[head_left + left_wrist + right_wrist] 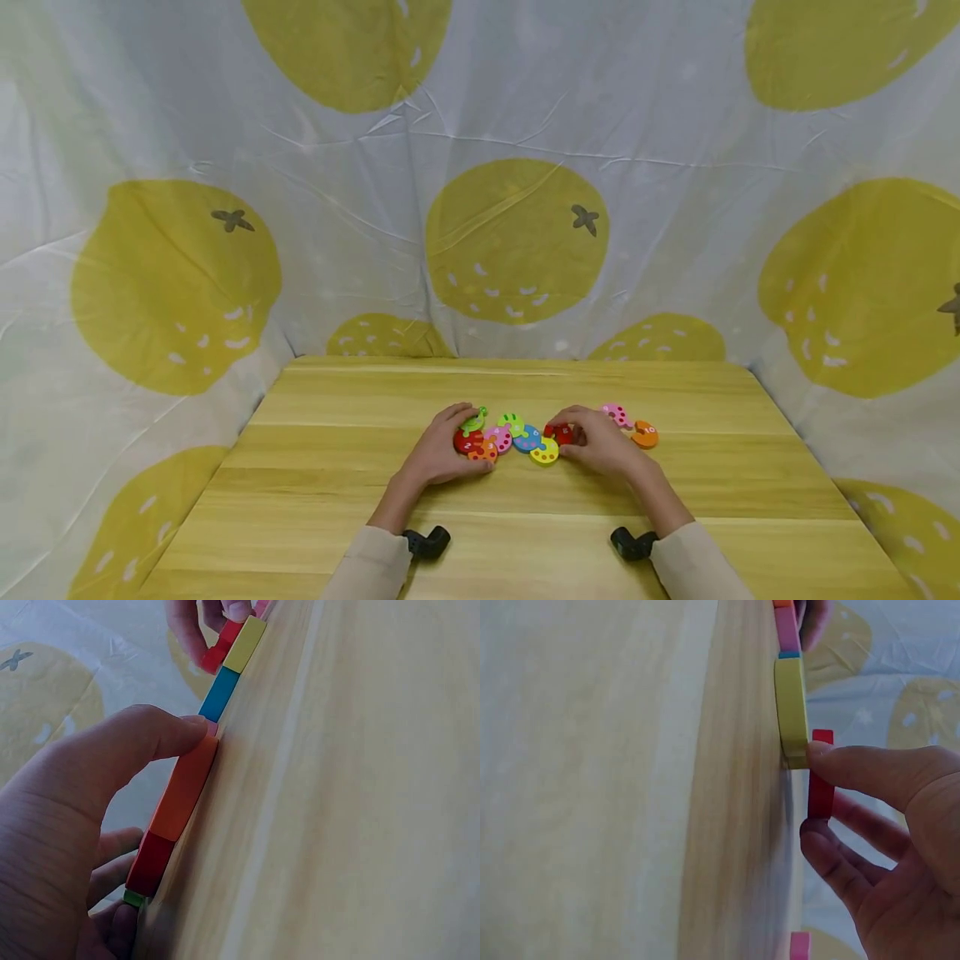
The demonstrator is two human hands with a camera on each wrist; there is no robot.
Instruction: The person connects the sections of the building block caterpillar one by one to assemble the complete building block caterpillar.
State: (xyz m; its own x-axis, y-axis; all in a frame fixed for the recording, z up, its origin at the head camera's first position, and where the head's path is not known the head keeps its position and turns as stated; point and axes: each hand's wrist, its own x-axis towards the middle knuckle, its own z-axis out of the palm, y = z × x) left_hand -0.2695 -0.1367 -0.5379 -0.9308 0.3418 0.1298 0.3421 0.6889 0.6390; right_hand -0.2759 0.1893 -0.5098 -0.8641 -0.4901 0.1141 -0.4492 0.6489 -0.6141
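A row of joined, numbered wooden puzzle pieces lies on the table, with a green head piece (pixel 473 422) at its left end. My left hand (pixel 441 452) holds that end, its thumb by the orange piece (pixel 185 787) and its fingers behind the red 2 piece (pixel 151 864). Pink, light green and blue pieces (pixel 527 439) lead to a yellow piece (pixel 545 452) at the right end. My right hand (pixel 606 443) pinches a red piece (pixel 822 793) between thumb and fingers, slightly raised beside the yellow one. Fingers partly hide its face.
A pink spotted piece (pixel 617 415) and an orange 10 piece (pixel 645 434) lie right of my right hand. The wooden table (pixel 525 533) meets a lemon-print cloth (pixel 660 250) at the back and sides. Black wrist devices (pixel 429 543) sit at both sleeves.
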